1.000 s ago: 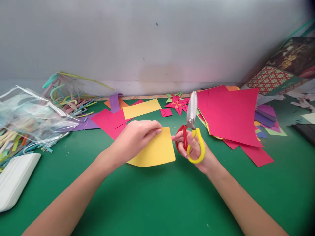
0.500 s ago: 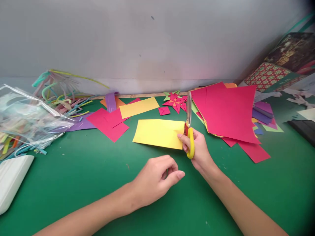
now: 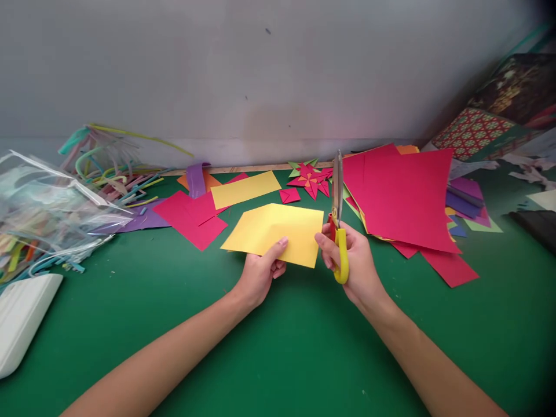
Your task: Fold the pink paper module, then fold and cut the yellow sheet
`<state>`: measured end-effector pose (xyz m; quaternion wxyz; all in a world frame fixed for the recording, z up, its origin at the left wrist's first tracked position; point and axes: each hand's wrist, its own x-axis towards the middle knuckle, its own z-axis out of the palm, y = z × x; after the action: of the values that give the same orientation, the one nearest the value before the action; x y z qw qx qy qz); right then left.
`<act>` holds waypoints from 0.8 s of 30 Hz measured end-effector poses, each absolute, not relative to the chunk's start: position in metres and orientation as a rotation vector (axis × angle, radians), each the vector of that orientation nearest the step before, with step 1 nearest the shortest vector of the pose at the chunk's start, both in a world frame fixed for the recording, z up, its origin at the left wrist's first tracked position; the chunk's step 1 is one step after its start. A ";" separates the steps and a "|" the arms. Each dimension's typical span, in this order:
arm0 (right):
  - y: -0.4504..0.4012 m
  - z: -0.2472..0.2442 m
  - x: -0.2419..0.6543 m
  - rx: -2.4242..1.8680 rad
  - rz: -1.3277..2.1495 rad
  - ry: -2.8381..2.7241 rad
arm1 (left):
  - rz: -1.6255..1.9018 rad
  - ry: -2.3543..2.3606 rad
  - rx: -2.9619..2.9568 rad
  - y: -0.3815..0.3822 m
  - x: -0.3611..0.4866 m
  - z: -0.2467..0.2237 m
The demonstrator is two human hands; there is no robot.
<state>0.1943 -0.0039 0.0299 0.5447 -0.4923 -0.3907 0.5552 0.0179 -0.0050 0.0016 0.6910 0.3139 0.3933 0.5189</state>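
Observation:
My left hand (image 3: 260,275) pinches the lower edge of a yellow sheet of paper (image 3: 291,223), its thumb on top and fingers curled beneath. The sheet is bent a little across its left part. In my right hand (image 3: 354,255) is a pair of scissors (image 3: 337,191) with yellow and red handles, the blades pointing up and away. My right thumb lies right by the sheet's right edge; whether it touches the paper I cannot tell. Beyond the sheet lie a second yellow strip (image 3: 247,190), a small folded red piece (image 3: 289,196) and a red folded-paper star (image 3: 309,179).
A stack of red sheets (image 3: 403,197) lies at the right, with coloured scraps near it. Red pieces (image 3: 191,220) lie left of centre. A clear plastic bag (image 3: 65,202) with colourful strips fills the left side, above a white object (image 3: 26,318). A grey wall (image 3: 195,69) stands behind.
My left hand has moved up and left and taken hold of the yellow sheet's lower edge. The sheet has shifted slightly left and bent. My right thumb has slid to its right edge.

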 end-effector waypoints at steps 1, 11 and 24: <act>-0.004 0.029 0.194 -1.173 1.304 -0.909 | 1.142 0.907 0.756 -0.006 0.015 0.001; 0.000 0.024 0.201 -1.197 1.160 -0.894 | 1.025 0.881 0.910 -0.014 0.013 -0.007; -0.001 0.019 0.203 -1.270 1.051 -1.030 | 1.082 1.248 1.264 -0.019 0.003 0.004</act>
<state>0.2026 -0.0007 0.0189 0.5636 -0.5398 -0.4378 0.4465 0.0034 -0.0187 0.0036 0.5062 0.5239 0.5176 0.4487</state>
